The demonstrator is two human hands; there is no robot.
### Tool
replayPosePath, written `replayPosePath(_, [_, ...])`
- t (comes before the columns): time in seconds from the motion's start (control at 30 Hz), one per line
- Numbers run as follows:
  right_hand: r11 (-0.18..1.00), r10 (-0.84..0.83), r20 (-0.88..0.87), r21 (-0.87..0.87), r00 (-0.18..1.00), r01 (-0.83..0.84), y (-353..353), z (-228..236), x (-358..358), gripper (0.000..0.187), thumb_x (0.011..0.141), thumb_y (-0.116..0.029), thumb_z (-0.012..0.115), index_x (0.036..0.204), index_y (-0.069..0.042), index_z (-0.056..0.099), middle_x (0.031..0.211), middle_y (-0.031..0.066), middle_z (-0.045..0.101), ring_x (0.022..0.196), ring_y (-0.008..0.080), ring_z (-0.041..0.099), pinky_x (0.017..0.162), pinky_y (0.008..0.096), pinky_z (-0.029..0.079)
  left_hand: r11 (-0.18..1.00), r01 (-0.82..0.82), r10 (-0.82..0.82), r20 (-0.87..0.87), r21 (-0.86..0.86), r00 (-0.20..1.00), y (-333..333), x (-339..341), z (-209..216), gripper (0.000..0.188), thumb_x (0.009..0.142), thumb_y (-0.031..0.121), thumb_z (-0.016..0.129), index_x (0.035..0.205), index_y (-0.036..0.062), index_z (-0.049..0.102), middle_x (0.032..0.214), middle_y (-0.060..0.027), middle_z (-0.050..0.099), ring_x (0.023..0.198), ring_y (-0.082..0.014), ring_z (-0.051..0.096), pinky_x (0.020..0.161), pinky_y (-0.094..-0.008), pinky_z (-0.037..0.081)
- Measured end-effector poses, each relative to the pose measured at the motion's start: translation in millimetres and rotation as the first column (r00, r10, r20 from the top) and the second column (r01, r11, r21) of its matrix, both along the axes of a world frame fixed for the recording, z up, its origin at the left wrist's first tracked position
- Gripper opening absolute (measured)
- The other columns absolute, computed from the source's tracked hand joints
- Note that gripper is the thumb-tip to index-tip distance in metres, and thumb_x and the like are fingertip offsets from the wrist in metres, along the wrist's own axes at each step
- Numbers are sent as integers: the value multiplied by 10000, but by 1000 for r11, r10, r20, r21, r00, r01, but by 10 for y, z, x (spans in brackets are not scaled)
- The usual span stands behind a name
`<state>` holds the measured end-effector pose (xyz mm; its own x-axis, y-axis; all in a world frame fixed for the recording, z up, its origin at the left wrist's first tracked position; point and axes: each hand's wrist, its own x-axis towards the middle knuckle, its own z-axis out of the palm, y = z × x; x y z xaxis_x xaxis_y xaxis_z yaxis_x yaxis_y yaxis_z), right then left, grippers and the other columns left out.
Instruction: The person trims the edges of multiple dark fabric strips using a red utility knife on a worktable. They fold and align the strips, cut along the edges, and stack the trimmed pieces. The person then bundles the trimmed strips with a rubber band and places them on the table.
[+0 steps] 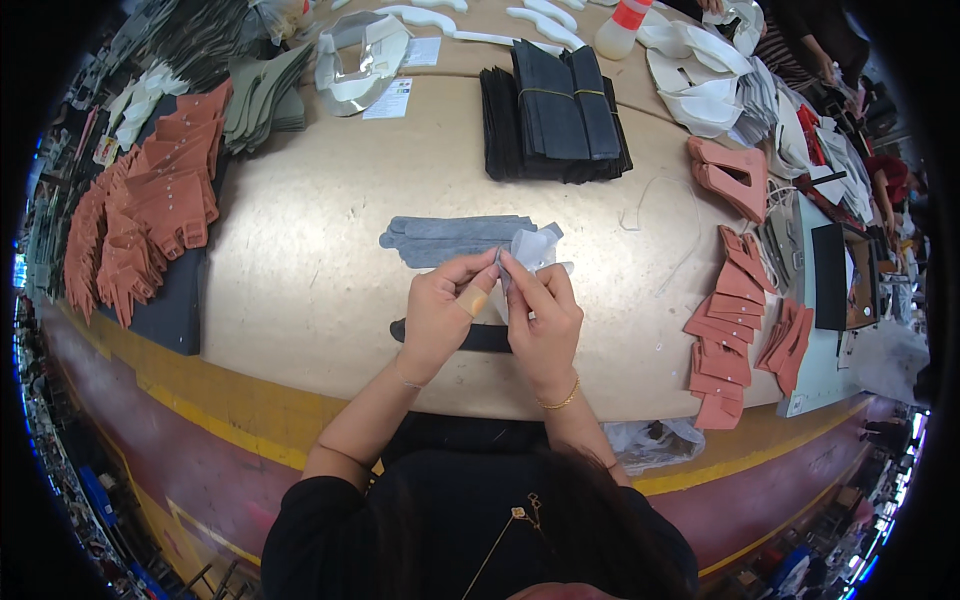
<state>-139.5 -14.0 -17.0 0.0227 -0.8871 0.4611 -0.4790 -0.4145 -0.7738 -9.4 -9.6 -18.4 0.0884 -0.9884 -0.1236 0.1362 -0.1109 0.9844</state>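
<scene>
My left hand (440, 308) and my right hand (545, 322) meet over the middle of the table, both closed in a pinch. Between their fingertips is a small grey piece (501, 263), mostly covered by the fingers. Just beyond it shows a pale, thin, partly see-through piece (530, 246); whether the two are joined I cannot tell. A stack of long grey strips (440, 243) lies flat behind my hands. Under my wrists, a black strip (484, 338) rests on the table, partly hidden. A tan adhesive bandage wraps my left thumb.
Banded black panels (565, 105) are stacked at the back. Reddish cut pieces lie in piles at left (170, 175) and right (728, 320). White shaped parts (695, 75) and a red-topped bottle (620, 30) stand farther back. A black box (843, 275) sits at the right.
</scene>
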Motion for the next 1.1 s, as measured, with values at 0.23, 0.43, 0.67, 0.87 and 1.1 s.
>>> replayPosePath(0.23, [998,-1,134,59,991,-7,-50,-57,-1,306,808,58,634,1081,-67,692,721,49,445,591,120,490,505,268,410,1000,-10,8,-207,-5,978,-54,-45,8,277,903,89,645,1135,-62,627,955,-81,689,865,-71,611,746,-209,497])
replayPosePath(0.43, [882,23,643,347,766,-318,-34,-83,-232,264,869,39,597,1128,5,635,828,-1,454,677,63,526,546,193,438,990,98,-67,-273,100,960,-104,88,101,237,903,100,634,1067,-64,586,923,-131,686,841,-171,683,746,-243,539])
replayPosePath(0.67, [915,-319,707,404,632,11,21,-223,-1138,314,887,-7,593,1201,-8,588,877,-1,596,677,47,543,547,177,438,974,66,-61,-26,216,998,289,604,161,162,915,108,603,1003,-22,562,834,-154,690,760,-213,699,643,-268,559])
replayPosePath(0.87, [904,-414,635,370,653,214,219,-323,-1869,358,908,23,529,1266,32,526,982,56,627,717,82,556,584,213,451,913,-6,-18,55,408,998,642,892,-52,171,924,110,588,1011,-35,561,816,-156,684,730,-200,690,611,-271,552])
replayPosePath(1.1, [888,-450,604,380,658,259,206,-360,-1813,345,912,13,543,1256,35,538,941,55,622,685,82,537,582,216,451,964,-102,-91,664,247,743,566,1017,-147,179,875,73,618,1026,-7,564,740,-71,603,701,-152,618,643,-278,506])
